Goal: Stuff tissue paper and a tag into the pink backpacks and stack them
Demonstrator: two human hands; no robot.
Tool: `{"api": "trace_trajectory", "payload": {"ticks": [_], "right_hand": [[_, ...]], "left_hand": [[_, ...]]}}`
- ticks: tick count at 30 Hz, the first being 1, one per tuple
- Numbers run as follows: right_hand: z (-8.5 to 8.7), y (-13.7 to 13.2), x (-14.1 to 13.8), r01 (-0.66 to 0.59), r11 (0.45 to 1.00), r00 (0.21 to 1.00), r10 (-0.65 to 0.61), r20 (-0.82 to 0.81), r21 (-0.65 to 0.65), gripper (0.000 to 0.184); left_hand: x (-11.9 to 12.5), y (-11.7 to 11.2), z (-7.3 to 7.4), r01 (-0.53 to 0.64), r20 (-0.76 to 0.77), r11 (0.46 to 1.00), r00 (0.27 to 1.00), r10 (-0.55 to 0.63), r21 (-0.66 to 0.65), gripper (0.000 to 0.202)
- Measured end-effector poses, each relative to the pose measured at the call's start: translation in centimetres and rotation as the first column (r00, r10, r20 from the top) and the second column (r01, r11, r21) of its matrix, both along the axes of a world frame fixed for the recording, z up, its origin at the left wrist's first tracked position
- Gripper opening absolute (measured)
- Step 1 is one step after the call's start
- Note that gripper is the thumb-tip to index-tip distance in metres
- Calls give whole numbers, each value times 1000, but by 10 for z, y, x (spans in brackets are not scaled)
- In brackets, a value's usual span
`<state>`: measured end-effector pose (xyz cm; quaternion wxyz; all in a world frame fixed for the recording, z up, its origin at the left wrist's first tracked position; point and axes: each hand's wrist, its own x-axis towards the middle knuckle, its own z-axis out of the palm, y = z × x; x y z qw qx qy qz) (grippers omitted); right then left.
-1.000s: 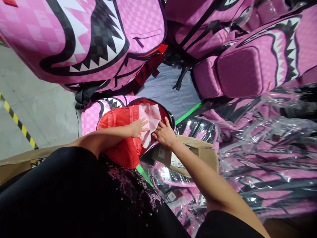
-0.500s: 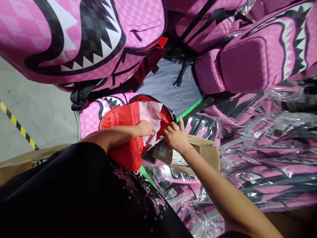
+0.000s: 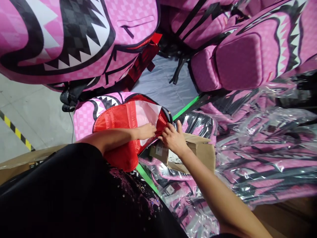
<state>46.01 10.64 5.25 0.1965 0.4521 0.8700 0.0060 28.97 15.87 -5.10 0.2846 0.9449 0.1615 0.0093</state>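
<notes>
A pink checkered backpack with a shark-mouth print lies in front of me, its flap folded open and showing red lining. White sheet material fills part of the opening. My left hand reaches over the flap to the white sheet, its fingers bent and closed near the red inner edge; what they pinch, if anything, is hidden. At the opening's right end, my right hand grips the zippered edge of the backpack, thumb raised.
A larger pink shark-print backpack stands at upper left, and more backpacks at upper right. Plastic-wrapped backpacks pile up on the right. A small open cardboard box sits beside my right wrist. Yellow-black tape marks the floor.
My left hand has moved right across the white sheet, closer to my right hand. The sheet looks less crumpled. My right hand stays at the edge, and the view has shifted slightly.
</notes>
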Motion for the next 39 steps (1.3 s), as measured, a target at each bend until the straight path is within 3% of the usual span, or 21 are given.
{"api": "trace_trajectory", "payload": {"ticks": [3, 7, 10, 14, 18, 23, 28, 31, 34, 36, 39], "right_hand": [[-2, -2, -2, 28, 998, 999, -29, 14, 50, 36], [-7, -2, -9, 85, 991, 996, -87, 18, 104, 40], [-14, 8, -17, 182, 974, 982, -187, 26, 135, 40], [-27, 38, -29, 344, 909, 938, -343, -45, 237, 41], [-31, 55, -32, 354, 889, 934, -318, -164, 292, 32], [-36, 46, -30, 353, 866, 930, -283, -235, 355, 27], [-45, 45, -34, 415, 854, 900, -337, -276, 313, 29], [-41, 39, -37, 454, 848, 879, -377, -292, 272, 31], [-33, 22, -45, 506, 826, 841, -409, -353, 248, 40], [-31, 5, -53, 543, 807, 802, -418, -427, 230, 39], [-34, -20, -66, 589, 800, 709, -441, -551, 117, 32]], "left_hand": [[-2, 23, 2, -110, -4, 990, 994, 110, 92, 39], [-3, 46, -6, -218, -89, 965, 969, 232, 146, 39], [0, 49, -10, -225, -113, 960, 963, 245, 164, 37], [3, 48, -8, -248, -105, 950, 957, 271, 189, 42], [1, 54, -7, -313, -191, 939, 922, 336, 143, 56], [1, 64, -3, -372, -221, 918, 892, 394, 134, 54], [1, 72, 4, -436, -326, 899, 844, 427, 49, 64], [4, 79, 20, -433, -359, 901, 844, 399, -16, 59], [-13, 98, 49, -393, -376, 916, 863, 338, -79, 51], [-46, 114, 73, -376, -318, 921, 890, 328, -104, 51], [-118, 126, 107, -422, -163, 887, 904, 396, -189, 53]]}}
